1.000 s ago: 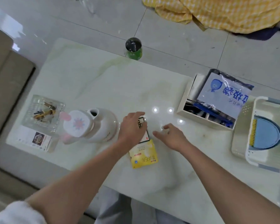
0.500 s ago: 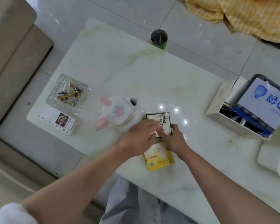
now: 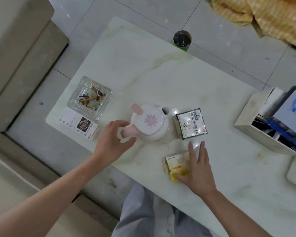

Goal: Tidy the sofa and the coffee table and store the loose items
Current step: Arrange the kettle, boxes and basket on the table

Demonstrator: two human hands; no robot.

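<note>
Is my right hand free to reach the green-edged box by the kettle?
Probably yes: the right hand lies flat on the yellow box, and only bare table separates it from the green-edged box.

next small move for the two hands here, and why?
Probably close the left hand on the kettle's pink handle: its fingers already curl around it, not yet clamped. The right hand lies flat on the yellow box, and the green box sits against the kettle.
</note>
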